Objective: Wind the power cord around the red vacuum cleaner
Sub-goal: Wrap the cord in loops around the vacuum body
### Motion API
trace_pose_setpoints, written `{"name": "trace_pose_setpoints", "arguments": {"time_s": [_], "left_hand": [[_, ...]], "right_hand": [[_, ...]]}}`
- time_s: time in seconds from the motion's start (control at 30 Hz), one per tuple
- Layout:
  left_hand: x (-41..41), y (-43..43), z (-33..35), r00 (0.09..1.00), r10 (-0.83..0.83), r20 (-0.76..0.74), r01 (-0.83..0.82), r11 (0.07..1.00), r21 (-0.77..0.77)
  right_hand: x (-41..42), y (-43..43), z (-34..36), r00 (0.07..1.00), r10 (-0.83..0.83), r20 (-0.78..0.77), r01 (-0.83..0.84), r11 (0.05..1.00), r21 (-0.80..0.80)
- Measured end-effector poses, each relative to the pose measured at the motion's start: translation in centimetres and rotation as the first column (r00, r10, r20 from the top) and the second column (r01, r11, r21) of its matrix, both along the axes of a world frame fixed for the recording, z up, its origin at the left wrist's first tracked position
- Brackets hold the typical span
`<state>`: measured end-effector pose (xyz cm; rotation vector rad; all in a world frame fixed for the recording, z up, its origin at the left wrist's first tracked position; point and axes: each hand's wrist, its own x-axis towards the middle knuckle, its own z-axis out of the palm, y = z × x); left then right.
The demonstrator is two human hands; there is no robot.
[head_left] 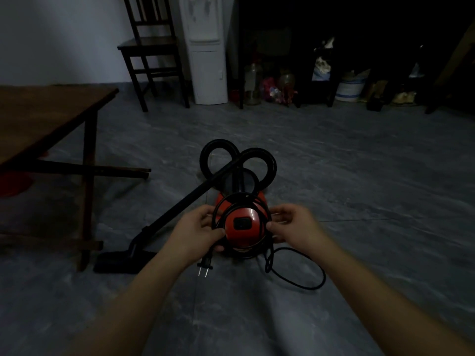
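The red vacuum cleaner (243,227) lies on the grey floor in the middle of the head view. Its black hose (218,155) curls in two loops behind it. The black power cord (298,278) is looped around the red body, and a slack length trails on the floor to the right. My left hand (199,231) grips the cord at the vacuum's left side, and the plug (204,265) hangs just below it with its prongs pointing down. My right hand (293,224) pinches the cord at the vacuum's right side.
The vacuum's black wand and floor head (123,260) lie to the left. A wooden table (46,119) stands at the left, with a dark chair (154,47) and a white water dispenser (205,52) behind. Jars and containers sit under dark furniture (308,73) at the back.
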<state>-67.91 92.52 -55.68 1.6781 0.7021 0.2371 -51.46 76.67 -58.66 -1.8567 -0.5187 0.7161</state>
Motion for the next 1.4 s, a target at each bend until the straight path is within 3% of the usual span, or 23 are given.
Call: {"name": "trace_pose_setpoints", "arguments": {"time_s": [0.17,0.37,0.5,0.77,1.1,1.27,1.4], "left_hand": [[-0.2,0.4,0.0,1.000,-0.009,0.014,0.009,1.000,-0.008],[-0.5,1.0,-0.8,1.000,-0.020,0.003,0.020,1.000,0.019],[-0.5,0.8,-1.6,0.995,-0.071,-0.066,0.088,0.950,0.300],[-0.5,0.3,-2.2,0.975,-0.122,-0.185,0.212,0.756,0.619],[-0.5,-0.3,-1.9,0.991,-0.079,-0.106,0.127,0.798,0.589],[-0.3,0.1,-2.1,0.999,-0.007,0.050,-0.013,0.920,0.391],[-0.1,-0.2,-2.0,0.995,0.040,0.092,-0.060,0.972,0.227]], "right_hand": [[-0.3,-0.4,0.4,0.988,0.135,-0.076,-0.137,0.990,-0.016],[-0.2,-0.7,0.7,0.978,0.206,-0.037,-0.207,0.977,-0.041],[-0.8,-0.5,0.9,0.964,0.258,0.060,-0.251,0.963,-0.102],[-1.4,-0.9,1.3,0.907,0.390,0.159,-0.372,0.919,-0.128],[-0.3,-0.7,1.1,0.958,0.248,0.146,-0.253,0.967,0.013],[-0.4,-1.0,1.3,0.952,0.263,0.153,-0.268,0.963,0.009],[0.0,-1.3,1.7,0.964,0.230,0.137,-0.236,0.971,0.033]]}}
